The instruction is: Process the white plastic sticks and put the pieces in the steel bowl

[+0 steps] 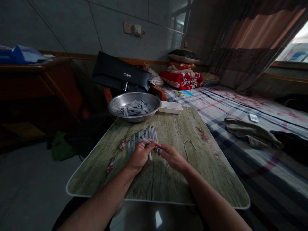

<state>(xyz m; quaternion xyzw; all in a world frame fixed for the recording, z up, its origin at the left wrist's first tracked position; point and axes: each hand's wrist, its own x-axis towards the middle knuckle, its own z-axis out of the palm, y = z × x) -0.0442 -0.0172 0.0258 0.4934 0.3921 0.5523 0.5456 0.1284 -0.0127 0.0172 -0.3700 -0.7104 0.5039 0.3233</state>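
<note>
A thin white tube (149,141) is held up just above the table between my hands. My left hand (141,154) is curled nearly closed, its fingers and thumb pinching the tube. My right hand (172,157) is half closed, its fingertips (159,148) on the tube's other end, though I cannot tell how firmly. Right under my hands, a close bunch of similar white tubes (144,136) lies side by side on a wood-grain tabletop (158,181) with rounded corners and a pale edge. Past the table's far edge, a round stainless-steel bowl (154,101) holds a heap of small white pieces (133,108), and just beside it sits a shallow white rectangular tray (170,107). To my right, a checked bedsheet (209,128) carries a crumpled grey-green cloth (250,133).
</note>
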